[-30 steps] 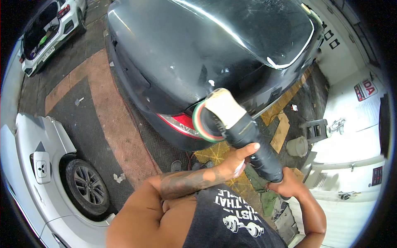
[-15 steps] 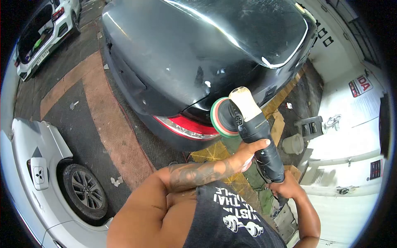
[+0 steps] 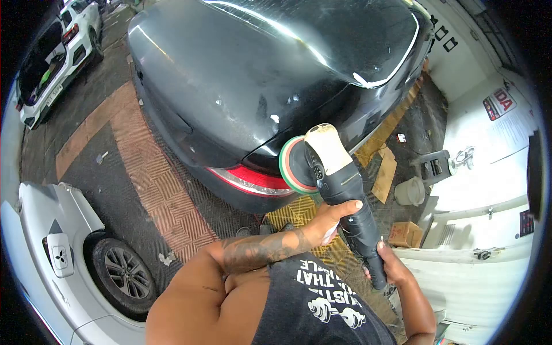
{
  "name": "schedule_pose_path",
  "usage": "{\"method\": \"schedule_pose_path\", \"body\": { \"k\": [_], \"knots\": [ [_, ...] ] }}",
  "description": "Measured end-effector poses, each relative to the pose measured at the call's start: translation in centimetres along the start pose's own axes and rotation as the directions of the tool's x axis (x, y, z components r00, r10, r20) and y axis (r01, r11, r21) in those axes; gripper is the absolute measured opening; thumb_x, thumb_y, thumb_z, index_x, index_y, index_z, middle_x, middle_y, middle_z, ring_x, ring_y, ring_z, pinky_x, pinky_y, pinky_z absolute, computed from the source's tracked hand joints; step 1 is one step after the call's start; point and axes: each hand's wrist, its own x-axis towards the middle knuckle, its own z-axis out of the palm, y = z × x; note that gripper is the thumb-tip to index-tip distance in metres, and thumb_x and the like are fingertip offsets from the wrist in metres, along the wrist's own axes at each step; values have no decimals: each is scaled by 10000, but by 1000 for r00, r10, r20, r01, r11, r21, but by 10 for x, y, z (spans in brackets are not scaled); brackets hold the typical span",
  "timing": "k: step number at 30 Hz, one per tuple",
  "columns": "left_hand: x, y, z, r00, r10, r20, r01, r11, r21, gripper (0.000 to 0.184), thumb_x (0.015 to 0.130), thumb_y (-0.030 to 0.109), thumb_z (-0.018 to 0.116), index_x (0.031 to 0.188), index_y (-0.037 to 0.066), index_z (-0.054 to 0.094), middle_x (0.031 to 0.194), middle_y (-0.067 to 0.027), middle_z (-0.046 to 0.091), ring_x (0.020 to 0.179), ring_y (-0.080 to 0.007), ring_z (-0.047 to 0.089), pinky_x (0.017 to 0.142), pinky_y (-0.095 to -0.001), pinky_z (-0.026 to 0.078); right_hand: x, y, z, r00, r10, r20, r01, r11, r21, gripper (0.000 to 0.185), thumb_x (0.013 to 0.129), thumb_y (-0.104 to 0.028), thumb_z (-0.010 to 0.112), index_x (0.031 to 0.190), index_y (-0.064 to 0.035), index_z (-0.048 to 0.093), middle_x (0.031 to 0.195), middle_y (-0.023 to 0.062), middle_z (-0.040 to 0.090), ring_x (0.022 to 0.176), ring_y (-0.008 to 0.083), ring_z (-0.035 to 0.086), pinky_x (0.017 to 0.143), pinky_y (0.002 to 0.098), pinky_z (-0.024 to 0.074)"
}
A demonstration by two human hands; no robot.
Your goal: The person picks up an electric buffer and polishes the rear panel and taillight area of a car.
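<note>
A black car polisher (image 3: 351, 198) with a cream-coloured head cover is held in both my hands at the rear corner of a dark car (image 3: 230, 86). Its round pad (image 3: 296, 165), layered in green, white and red, faces the bodywork beside the red tail light (image 3: 253, 179); whether it touches is unclear. My left hand (image 3: 334, 220) is closed around the front of the polisher body, thumb on top. Near the back end, my right hand (image 3: 388, 263) grips the handle, and the tip of the handle shows past it. Some fingers of both hands are hidden.
A silver car (image 3: 52, 270) stands close on the left, with a white car (image 3: 60, 57) further back, its rear open. On the right are a bucket (image 3: 409, 192), a grey step stool (image 3: 434, 165), a cardboard box (image 3: 406, 234) and a white wall (image 3: 483, 167).
My view has shifted a little, with the dark car lying further left. My right hand has changed its hold, so the polisher's back end now shows beyond it. My left hand keeps its grip.
</note>
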Motion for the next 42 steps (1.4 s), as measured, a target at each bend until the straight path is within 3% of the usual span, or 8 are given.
{"method": "schedule_pose_path", "body": {
  "k": [4,8,16,21,30,32,37,42],
  "knots": [
    [-6,-3,-5,999,29,-31,-29,1000,13,436,845,299,749,1161,46,585,1068,-93,660,1001,-203,649,902,-387,529,-3,-21,19,999,-45,-17,36,943,-330,326,849,-316,792,891,-38,628,693,14,605,630,106,591,579,298,481],
    [-20,4,-5,991,126,-37,-127,992,-21,467,842,332,752,1169,48,578,1068,-97,657,983,-197,649,892,-378,540,-4,-35,21,997,-75,-8,62,876,-479,397,800,-333,836,946,-21,637,692,5,609,625,100,578,580,302,473],
    [-44,24,0,987,142,-79,-148,986,-79,415,876,305,721,1168,48,578,1072,-93,655,1000,-191,649,909,-394,537,-18,-86,50,995,55,-78,-91,792,-604,524,783,-379,834,1079,13,654,753,61,652,652,151,590,640,329,493],
    [-43,27,5,985,164,-57,-172,971,-166,427,867,304,734,1169,45,579,1070,-92,655,1005,-194,647,931,-399,526,-24,-91,51,992,61,-114,-117,796,-594,495,789,-359,830,1068,12,657,759,63,654,659,153,590,644,329,491],
    [-40,32,14,998,15,-61,-28,976,-215,439,815,254,780,1155,57,583,1048,-57,632,990,-165,618,905,-361,505,-32,-92,49,977,132,-170,-206,800,-563,459,800,-343,823,1045,11,664,759,53,654,658,130,577,632,319,480],
    [-40,29,11,995,95,-42,-102,969,-226,447,812,254,783,1154,51,579,1056,-61,628,993,-172,618,907,-367,506,-30,-93,51,973,151,-177,-226,789,-571,460,803,-345,821,1048,11,664,768,54,657,668,129,579,640,319,482],
    [-42,37,12,995,85,-45,-93,969,-230,457,811,249,785,1163,48,574,1065,-65,625,1006,-176,615,917,-375,502,-28,-106,56,989,94,-115,-144,799,-584,474,807,-337,825,1072,17,656,792,70,671,701,129,592,665,319,485],
    [-46,43,18,992,93,-86,-108,976,-189,451,814,249,783,1164,51,580,1063,-61,628,1006,-173,615,926,-371,495,-29,-111,55,980,150,-131,-198,796,-572,469,805,-331,826,1073,13,654,777,67,667,683,140,598,646,327,488]
  ]
}}
